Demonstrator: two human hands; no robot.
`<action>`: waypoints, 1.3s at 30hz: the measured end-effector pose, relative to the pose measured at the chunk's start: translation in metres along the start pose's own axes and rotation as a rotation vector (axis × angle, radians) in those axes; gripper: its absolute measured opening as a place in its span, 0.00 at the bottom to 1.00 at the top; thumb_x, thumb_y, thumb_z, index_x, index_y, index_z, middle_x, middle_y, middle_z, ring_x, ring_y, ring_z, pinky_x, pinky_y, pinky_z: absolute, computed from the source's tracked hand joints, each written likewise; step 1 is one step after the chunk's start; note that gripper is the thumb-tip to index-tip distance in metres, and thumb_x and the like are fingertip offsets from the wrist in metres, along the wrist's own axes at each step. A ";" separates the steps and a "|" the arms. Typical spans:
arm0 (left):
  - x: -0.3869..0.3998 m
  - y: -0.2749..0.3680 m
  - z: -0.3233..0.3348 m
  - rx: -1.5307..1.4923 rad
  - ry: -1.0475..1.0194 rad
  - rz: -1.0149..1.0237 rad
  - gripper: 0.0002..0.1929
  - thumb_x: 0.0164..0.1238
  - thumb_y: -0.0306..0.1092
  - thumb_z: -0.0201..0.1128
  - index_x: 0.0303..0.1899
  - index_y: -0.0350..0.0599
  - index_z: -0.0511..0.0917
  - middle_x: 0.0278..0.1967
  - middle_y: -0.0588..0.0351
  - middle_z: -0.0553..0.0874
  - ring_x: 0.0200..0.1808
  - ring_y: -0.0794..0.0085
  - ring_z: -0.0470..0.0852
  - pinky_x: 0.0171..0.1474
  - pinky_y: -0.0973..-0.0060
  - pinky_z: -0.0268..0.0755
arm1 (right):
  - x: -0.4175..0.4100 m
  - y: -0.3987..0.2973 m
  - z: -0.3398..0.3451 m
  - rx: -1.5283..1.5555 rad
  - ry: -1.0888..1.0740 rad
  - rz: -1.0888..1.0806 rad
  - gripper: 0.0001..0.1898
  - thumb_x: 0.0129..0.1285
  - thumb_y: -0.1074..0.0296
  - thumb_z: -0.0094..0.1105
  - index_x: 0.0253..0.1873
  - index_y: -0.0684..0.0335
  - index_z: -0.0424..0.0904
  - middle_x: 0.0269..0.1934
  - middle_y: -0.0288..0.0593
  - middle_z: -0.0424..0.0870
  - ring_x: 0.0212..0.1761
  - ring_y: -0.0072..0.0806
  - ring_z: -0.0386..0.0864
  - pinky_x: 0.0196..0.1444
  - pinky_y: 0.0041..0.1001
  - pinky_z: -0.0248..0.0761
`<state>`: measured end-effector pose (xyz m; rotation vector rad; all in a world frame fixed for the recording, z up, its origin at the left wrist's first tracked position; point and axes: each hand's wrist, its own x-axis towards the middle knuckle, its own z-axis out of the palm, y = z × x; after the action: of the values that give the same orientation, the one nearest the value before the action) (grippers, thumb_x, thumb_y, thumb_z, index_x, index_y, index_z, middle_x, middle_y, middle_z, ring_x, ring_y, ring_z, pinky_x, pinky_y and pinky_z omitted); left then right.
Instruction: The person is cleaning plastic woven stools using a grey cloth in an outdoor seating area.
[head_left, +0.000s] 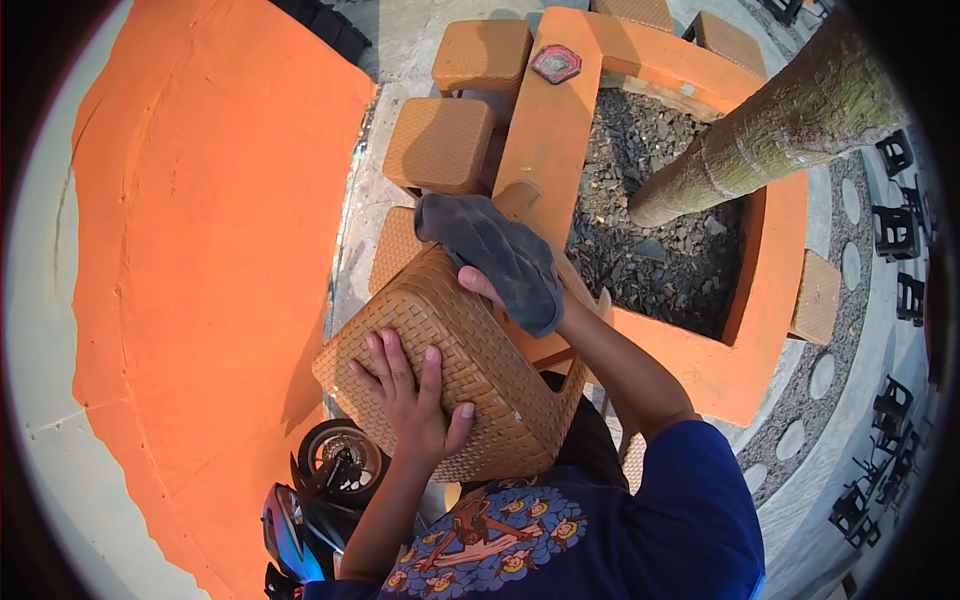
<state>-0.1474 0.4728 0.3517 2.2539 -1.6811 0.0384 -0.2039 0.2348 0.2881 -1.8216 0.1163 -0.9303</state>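
A tan plastic stool with a woven pattern is tipped on its side before me, its seat facing left and its legs pointing up and right. My left hand lies on the seat with its fingers spread. A dark grey cloth is under my right hand, which presses it to the stool's upper side. The thumb shows; the cloth covers the rest of that hand.
Several similar stools stand beside an orange planter ledge, which bears a red-rimmed ashtray-like dish. A tree trunk rises from the gravel. At left are an orange wall and a motorcycle. Black chairs stand at far right.
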 end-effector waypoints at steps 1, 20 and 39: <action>-0.001 0.001 0.003 -0.012 -0.003 0.007 0.38 0.74 0.60 0.43 0.77 0.46 0.56 0.78 0.28 0.44 0.79 0.33 0.38 0.74 0.36 0.21 | -0.012 -0.034 0.003 -0.041 -0.035 -0.007 0.25 0.70 0.57 0.60 0.67 0.63 0.71 0.63 0.49 0.76 0.67 0.48 0.70 0.69 0.42 0.62; 0.054 0.019 0.001 -0.047 -0.046 -0.084 0.36 0.68 0.55 0.55 0.74 0.48 0.65 0.78 0.33 0.51 0.81 0.40 0.41 0.73 0.35 0.19 | -0.101 0.149 -0.042 -0.341 0.057 0.668 0.25 0.75 0.59 0.52 0.71 0.63 0.63 0.63 0.54 0.76 0.67 0.49 0.72 0.67 0.40 0.66; 0.093 0.027 0.001 -0.044 -0.100 -0.036 0.36 0.68 0.53 0.56 0.75 0.53 0.64 0.79 0.38 0.51 0.81 0.44 0.43 0.73 0.34 0.21 | -0.122 0.039 -0.138 0.756 0.261 0.868 0.19 0.74 0.63 0.56 0.62 0.69 0.79 0.48 0.45 0.87 0.49 0.27 0.84 0.54 0.25 0.75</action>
<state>-0.1448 0.3796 0.3775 2.2871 -1.6735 -0.1200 -0.3636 0.1718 0.2124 -0.7959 0.5821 -0.4638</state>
